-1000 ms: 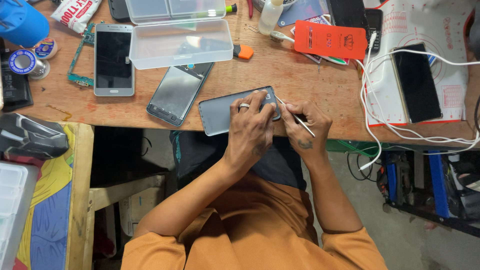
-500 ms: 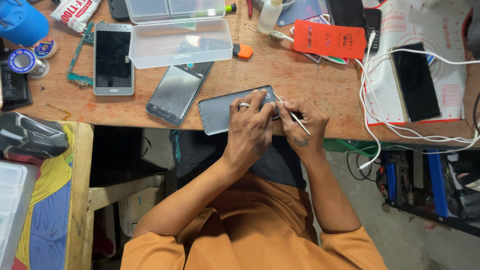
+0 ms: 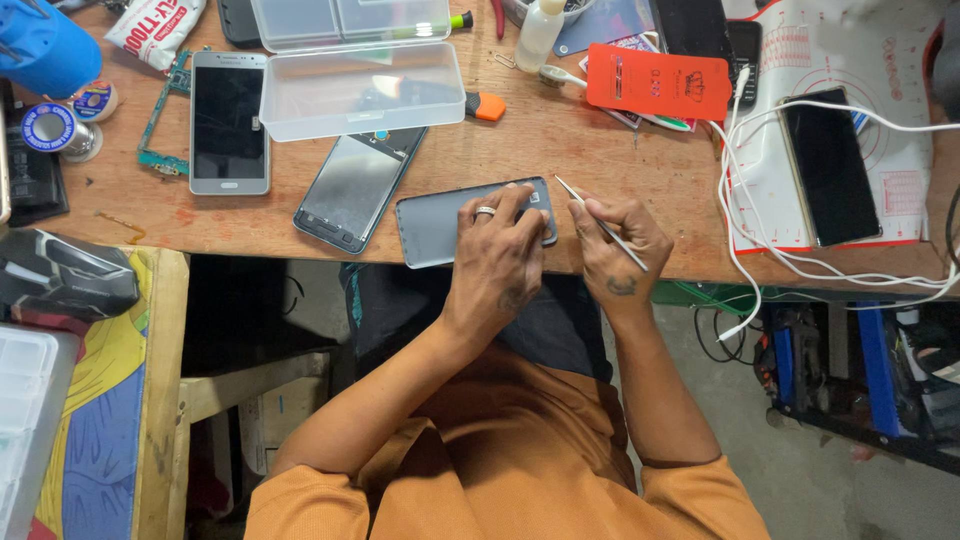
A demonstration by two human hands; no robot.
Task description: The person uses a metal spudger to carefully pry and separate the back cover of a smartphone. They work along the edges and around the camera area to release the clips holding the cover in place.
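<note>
Fingers of the left hand press flat on the grey rectangular phone back, long axis running nine to three. Right hand pinches a thin metal pick at its three o'clock end.

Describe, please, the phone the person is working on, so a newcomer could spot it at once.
Find the wooden table and follow its near edge. The grey phone lies there back up under the left hand, beside the right hand. The other phones nearby show dark screens.
</note>
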